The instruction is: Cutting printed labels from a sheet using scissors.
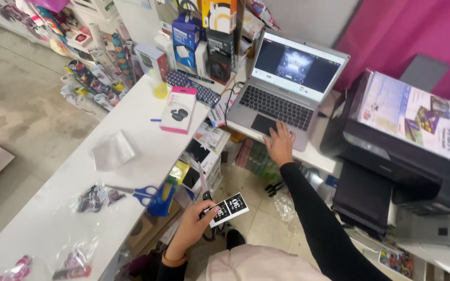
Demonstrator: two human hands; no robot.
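Fingers (282, 134) on laptop (287, 88) touchpad, white desk (316, 153), shop floor (22, 99).

The left hand (191, 226) is gripping a pair of black-handled scissors (204, 188) together with a black printed card (228, 208). The right hand (279, 144) is resting on the silver open laptop (287, 88) beside its touchpad. Blue-handled scissors (142, 194) are lying on the long white counter (53, 218), near a black printer (402, 151).

A long white counter (79, 203) runs away from the viewer. On it lie blue-handled scissors (144, 194), a crumpled clear plastic bag (111, 151), small bagged trinkets (94, 198), a pink earbud box (178, 110) and a yellow bottle (160, 88). An adjoining desk (316, 153) carries an open laptop (287, 88).
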